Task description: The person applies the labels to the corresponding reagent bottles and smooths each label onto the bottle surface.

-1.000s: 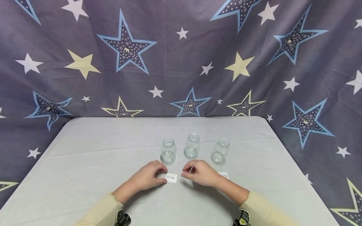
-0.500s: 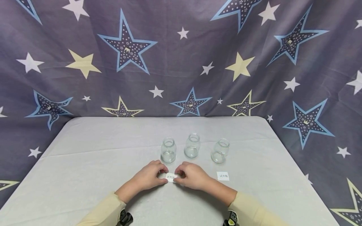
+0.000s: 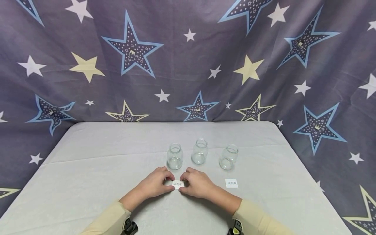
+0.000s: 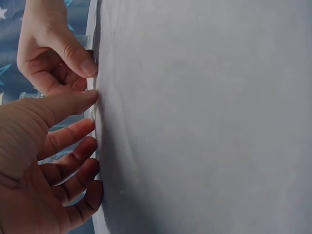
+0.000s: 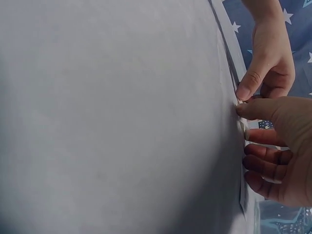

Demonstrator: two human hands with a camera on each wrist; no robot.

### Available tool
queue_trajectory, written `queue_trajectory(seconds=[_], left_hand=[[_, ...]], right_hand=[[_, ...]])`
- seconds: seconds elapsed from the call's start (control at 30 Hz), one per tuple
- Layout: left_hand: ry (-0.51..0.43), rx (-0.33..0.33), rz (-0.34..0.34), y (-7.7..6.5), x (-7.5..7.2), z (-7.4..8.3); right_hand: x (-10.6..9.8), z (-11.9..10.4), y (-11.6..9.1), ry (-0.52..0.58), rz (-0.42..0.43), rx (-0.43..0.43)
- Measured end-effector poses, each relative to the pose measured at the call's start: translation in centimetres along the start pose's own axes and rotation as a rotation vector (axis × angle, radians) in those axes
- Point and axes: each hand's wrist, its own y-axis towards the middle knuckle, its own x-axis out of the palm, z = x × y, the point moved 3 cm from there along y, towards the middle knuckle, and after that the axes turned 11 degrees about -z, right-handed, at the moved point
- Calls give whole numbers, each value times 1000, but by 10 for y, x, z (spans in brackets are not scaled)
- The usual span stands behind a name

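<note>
A small white paper label (image 3: 178, 184) with handwritten characters lies between both hands near the middle of the table. My left hand (image 3: 156, 183) pinches its left edge between thumb and forefinger. At the right edge, my right hand (image 3: 198, 184) does the same. Both wrist views look almost along the tabletop; there my left thumb (image 4: 73, 105) and right thumb (image 5: 261, 108) are low at the surface, the other fingers bent. Just beyond the hands stand three clear glass jars without lids: a left jar (image 3: 175, 157), a middle jar (image 3: 199, 151) and a right jar (image 3: 228, 157).
A second white label (image 3: 231, 183) with similar writing lies to the right of my right hand, in front of the right jar. A pale grey cloth covers the table (image 3: 111, 143). Behind it and at the sides hangs a dark curtain (image 3: 171, 75) with stars.
My right hand has moved left to the label's right edge and now holds it there, uncovering the second label. My left hand has stayed at the left edge; the jars have not moved.
</note>
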Motion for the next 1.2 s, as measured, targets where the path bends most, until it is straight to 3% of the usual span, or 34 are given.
queue_trajectory(seconds=[0.2, 0.43, 0.7, 1.0, 1.2], left_hand=[[-142, 29, -17, -3, -6, -4], [-367, 15, -79, -6, -8, -12], [-585, -11, -149, -7, -5, -11], [-681, -53, -106, -9, -4, -9], [-718, -103, -51, -9, -4, -13]], right_hand=[[0, 5, 0, 72, 29, -9], [-6, 9, -3, 150, 87, -9], [-10, 8, -5, 172, 121, -18], [-10, 7, -6, 193, 140, -39], [-14, 5, -8, 252, 201, -54]])
